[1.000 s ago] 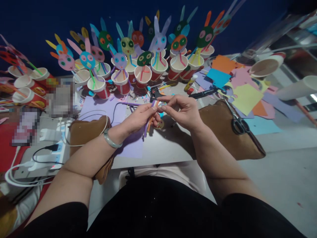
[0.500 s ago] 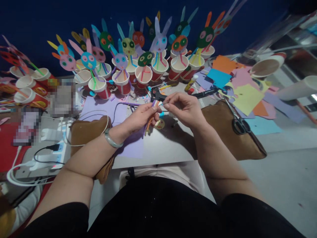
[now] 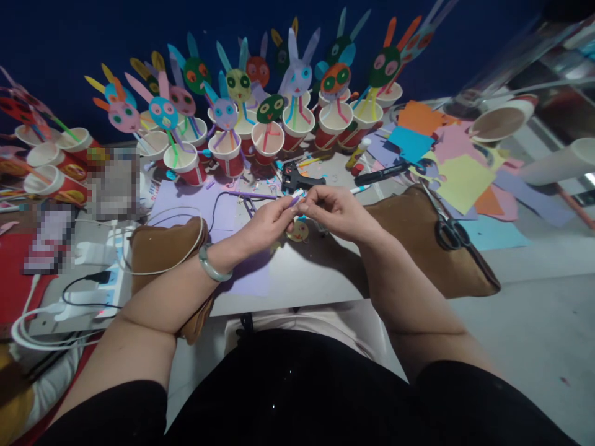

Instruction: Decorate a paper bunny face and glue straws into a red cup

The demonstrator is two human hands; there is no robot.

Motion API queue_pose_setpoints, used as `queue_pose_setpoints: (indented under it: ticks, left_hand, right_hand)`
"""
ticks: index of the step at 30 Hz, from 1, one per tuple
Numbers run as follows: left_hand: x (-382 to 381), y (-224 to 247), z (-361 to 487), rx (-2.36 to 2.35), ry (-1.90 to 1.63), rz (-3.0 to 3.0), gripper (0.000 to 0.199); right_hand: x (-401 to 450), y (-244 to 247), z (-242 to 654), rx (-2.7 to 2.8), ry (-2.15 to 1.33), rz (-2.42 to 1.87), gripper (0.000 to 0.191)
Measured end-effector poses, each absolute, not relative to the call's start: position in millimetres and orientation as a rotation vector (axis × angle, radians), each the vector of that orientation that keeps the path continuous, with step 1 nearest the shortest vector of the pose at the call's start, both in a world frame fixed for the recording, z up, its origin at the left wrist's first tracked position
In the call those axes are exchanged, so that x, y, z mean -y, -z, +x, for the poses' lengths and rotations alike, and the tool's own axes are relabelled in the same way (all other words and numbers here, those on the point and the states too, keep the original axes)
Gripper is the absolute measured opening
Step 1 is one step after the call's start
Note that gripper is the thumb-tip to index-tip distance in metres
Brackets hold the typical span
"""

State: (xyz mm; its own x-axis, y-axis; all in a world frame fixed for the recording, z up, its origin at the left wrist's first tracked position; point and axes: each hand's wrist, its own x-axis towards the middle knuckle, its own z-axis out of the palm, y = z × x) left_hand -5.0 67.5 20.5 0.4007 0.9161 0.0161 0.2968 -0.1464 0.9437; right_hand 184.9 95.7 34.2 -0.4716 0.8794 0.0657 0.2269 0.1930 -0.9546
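Fingers of the left hand (image 3: 269, 222) pinched a purple strip (image 3: 294, 201) above the surface (image 3: 316, 275), those of the right hand (image 3: 341, 214) curled beside it, their hold unclear; a light, steady grip seemed best.

Two hands (image 3: 269, 220); one bangle (image 3: 214, 266); one glue gun (image 3: 297, 178); one power strip (image 3: 113, 272); one scissors (image 3: 450, 234) on brown fabric (image 3: 409, 254).

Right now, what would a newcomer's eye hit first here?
The long-eared paper faces on straws in red paper cups, crowded along the blue backdrop. Then, at centre, the left hand holding a small purple piece, the right hand's pinched fingers close against it. Off right, bright coloured paper is strewn beyond the scissors.
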Motion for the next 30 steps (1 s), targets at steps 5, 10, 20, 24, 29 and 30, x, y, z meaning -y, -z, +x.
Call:
queue_pose_setpoints:
  ticks: [5,10,20,24,29,30]
  left_hand:
    - [-65,-18,-4,-1.113,-0.805,1.750,0.030]
    - [-62,-17,-3,-1.147,-0.836,1.770,0.025]
    - [-64,-21,0,-1.218,-0.900,1.768,0.023]
    - [-62,-21,0,-1.248,-0.926,1.774,0.026]
    - [-57,-23,0,-1.262,-0.908,1.850,0.023]
    - [-57,-24,0,-1.260,-0.901,1.865,0.021]
  right_hand:
    - [-93,-36,179,1.812,-1.186,-1.077,0.050]
    - [-92,-33,176,1.777,-1.142,-1.096,0.053]
    - [-84,-41,176,1.807,-1.140,-1.019,0.046]
    - [-82,-40,175,1.820,-1.126,-0.980,0.044]
    - [-83,-35,171,1.779,-1.052,-1.009,0.046]
    - [-83,-34,171,1.773,-1.047,-1.010,0.046]
